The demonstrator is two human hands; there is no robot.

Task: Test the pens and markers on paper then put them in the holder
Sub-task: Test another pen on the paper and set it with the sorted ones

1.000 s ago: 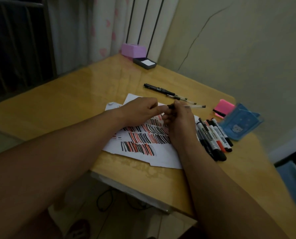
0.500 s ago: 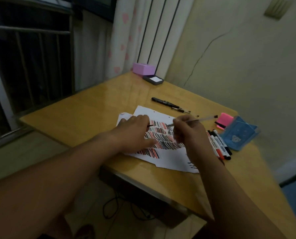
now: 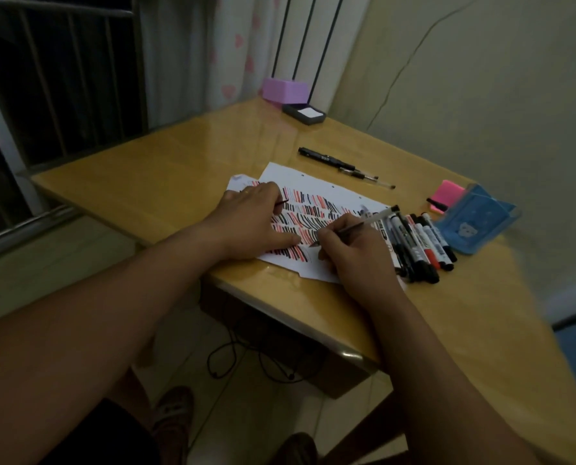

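Contact is the change: the pen (image 3: pixel 370 219), whose tip hung above the sheet half a second ago, now touches the paper (image 3: pixel 300 177) among the lower red and black strokes. It slants up and away to the right, its dark end over the markers (image 3: pixel 420 245). The right hand (image 3: pixel 357 260) grips it low on the barrel, fingers curled round it, with the heel of the hand down on the sheet's near corner. A second ago both hands met at the pen; now they are apart. As before, the left hand (image 3: pixel 253 223) lies palm down on the paper beside the tip, fingers loosely spread and thumb out. The markers lie bunched on the table (image 3: pixel 165 186) just right of the paper, and the blue holder (image 3: pixel 471 226) sits beyond them. Two other pens (image 3: pixel 326 159) lie end to end past the sheet. A thin dark sliver pokes out from under the left fingers, too small to name. The right hand covers its own fingertips, part of the markers and the paper's corner. The light is dim, the marker labels cannot be read, and the table's right end is smeared.
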